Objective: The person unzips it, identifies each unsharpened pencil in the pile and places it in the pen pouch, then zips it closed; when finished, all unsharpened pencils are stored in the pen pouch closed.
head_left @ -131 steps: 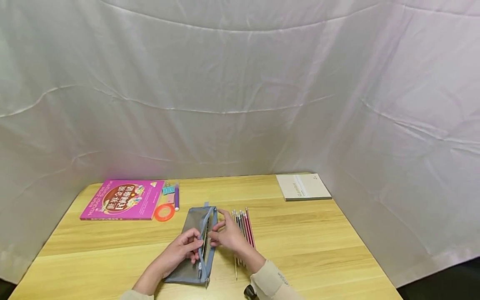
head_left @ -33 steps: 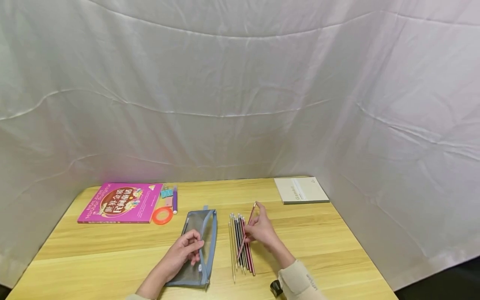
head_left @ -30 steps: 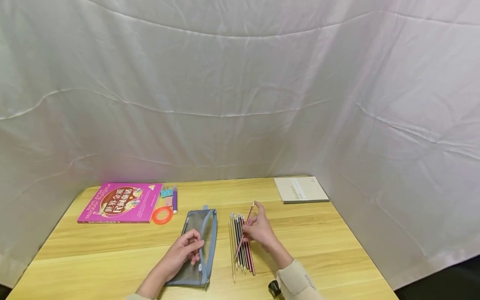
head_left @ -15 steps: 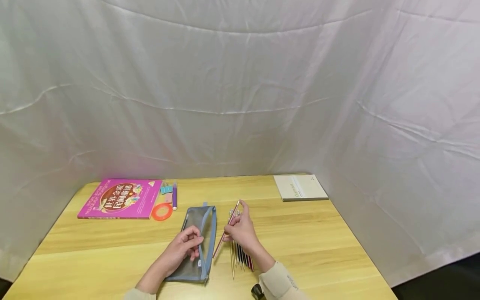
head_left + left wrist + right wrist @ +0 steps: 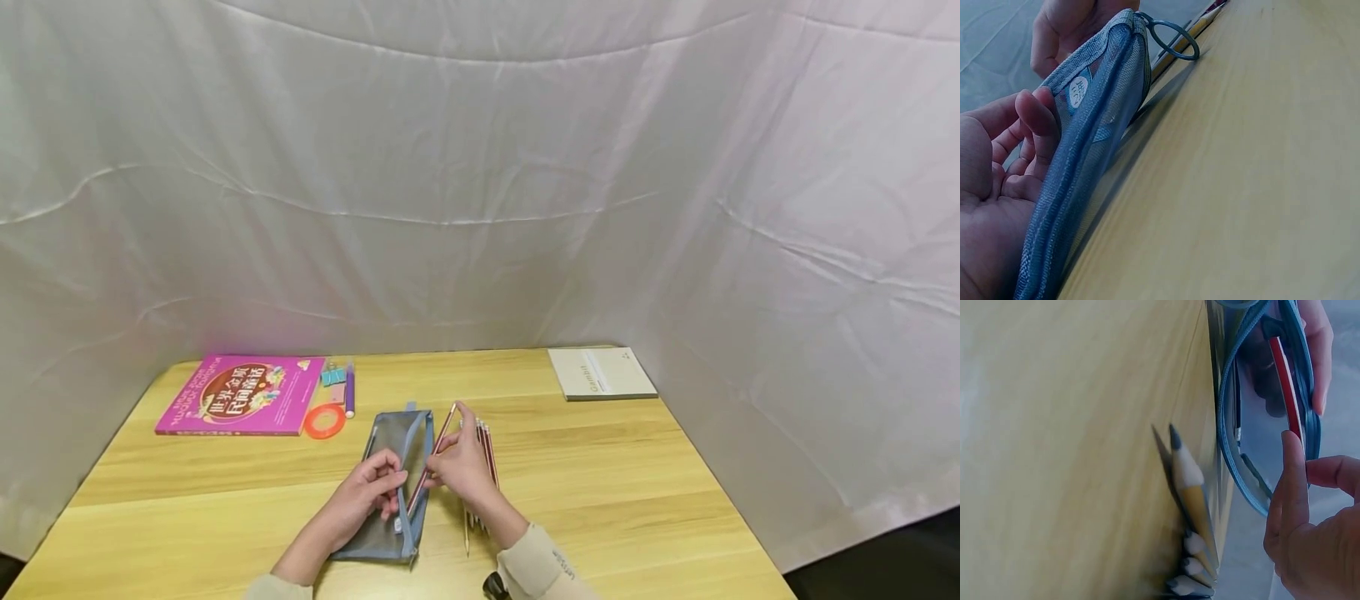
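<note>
A grey-blue mesh pencil case (image 5: 386,467) lies on the wooden table (image 5: 600,475), its zipper open. My left hand (image 5: 387,487) grips the near-left edge of the opening and holds it apart; its fingers (image 5: 1032,119) curl against the mesh (image 5: 1094,144). My right hand (image 5: 441,457) pinches a red pencil (image 5: 429,465), tilted with its lower end at the case's mouth. In the right wrist view the red pencil (image 5: 1285,387) sits inside the opening (image 5: 1250,437). A row of pencils (image 5: 487,446) lies just right of the case, partly hidden by my right hand.
A pink book (image 5: 243,396), an orange tape ring (image 5: 325,422), a purple pen (image 5: 349,392) and teal clips (image 5: 335,378) lie at the back left. A beige notebook (image 5: 600,373) sits at the back right. White cloth surrounds the table.
My right hand lifted one red pencil from the row and carried it left to the case's opening. My left hand stayed on the case's edge.
</note>
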`<action>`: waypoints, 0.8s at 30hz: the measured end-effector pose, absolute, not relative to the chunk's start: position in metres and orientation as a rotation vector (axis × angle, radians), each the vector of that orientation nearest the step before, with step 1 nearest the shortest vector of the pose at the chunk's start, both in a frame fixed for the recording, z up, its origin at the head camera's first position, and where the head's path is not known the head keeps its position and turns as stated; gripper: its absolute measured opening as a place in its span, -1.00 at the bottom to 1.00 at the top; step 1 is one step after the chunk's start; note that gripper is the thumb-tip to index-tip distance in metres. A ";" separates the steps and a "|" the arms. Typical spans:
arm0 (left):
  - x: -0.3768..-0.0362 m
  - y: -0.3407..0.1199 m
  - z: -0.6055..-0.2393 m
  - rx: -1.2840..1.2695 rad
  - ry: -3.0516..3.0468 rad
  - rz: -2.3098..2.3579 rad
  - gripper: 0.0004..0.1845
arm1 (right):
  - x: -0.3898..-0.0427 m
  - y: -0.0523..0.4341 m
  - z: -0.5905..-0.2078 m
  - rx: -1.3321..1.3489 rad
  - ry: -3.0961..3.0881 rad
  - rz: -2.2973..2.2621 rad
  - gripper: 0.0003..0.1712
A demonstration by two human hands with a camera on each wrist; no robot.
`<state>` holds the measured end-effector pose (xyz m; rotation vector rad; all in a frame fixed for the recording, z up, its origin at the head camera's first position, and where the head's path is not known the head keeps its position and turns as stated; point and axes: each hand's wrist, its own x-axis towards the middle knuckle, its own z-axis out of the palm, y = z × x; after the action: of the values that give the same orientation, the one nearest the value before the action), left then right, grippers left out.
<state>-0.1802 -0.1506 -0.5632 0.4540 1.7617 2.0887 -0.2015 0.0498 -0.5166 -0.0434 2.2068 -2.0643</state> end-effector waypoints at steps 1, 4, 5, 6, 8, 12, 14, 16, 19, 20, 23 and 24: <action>-0.180 -0.151 -0.563 0.452 1.761 2.089 -0.64 | -0.201 0.049 -0.517 -0.039 2.207 -2.060 0.30; -0.180 -0.151 -0.562 0.449 1.765 2.091 -0.64 | -0.200 0.049 -0.518 -0.045 2.210 -2.044 0.31; -0.180 -0.151 -0.562 0.447 1.766 2.092 -0.65 | -0.199 0.048 -0.518 -0.049 2.211 -2.034 0.31; -0.180 -0.151 -0.562 0.446 1.766 2.094 -0.65 | -0.199 0.048 -0.518 -0.062 2.209 -2.028 0.31; -0.180 -0.151 -0.562 0.446 1.766 2.096 -0.69 | -0.198 0.046 -0.518 -0.071 2.201 -2.015 0.31; -0.182 -0.151 -0.563 0.452 1.759 2.105 -0.82 | -0.196 0.042 -0.518 -0.103 2.183 -1.979 0.30; -0.182 -0.151 -0.563 0.455 1.754 2.109 -0.88 | -0.194 0.041 -0.518 -0.115 2.164 -1.962 0.29; -0.182 -0.151 -0.563 0.453 1.749 2.112 -0.90 | -0.193 0.039 -0.519 -0.131 2.142 -1.961 0.29; -0.181 -0.151 -0.562 0.444 1.742 2.113 -0.91 | -0.191 0.037 -0.520 -0.150 2.121 -1.955 0.29; -0.181 -0.151 -0.562 0.441 1.741 2.113 -0.91 | -0.191 0.037 -0.520 -0.157 2.120 -1.951 0.29; -0.181 -0.151 -0.561 0.430 1.743 2.106 -0.90 | -0.191 0.037 -0.521 -0.172 2.127 -1.916 0.28; -0.181 -0.151 -0.561 0.426 1.744 2.104 -0.89 | -0.191 0.037 -0.522 -0.175 2.128 -1.903 0.28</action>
<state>-0.1806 -0.1507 -0.5613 0.4262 1.7440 2.1037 -0.1910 0.0369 -0.5218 -0.1753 2.1283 -1.9027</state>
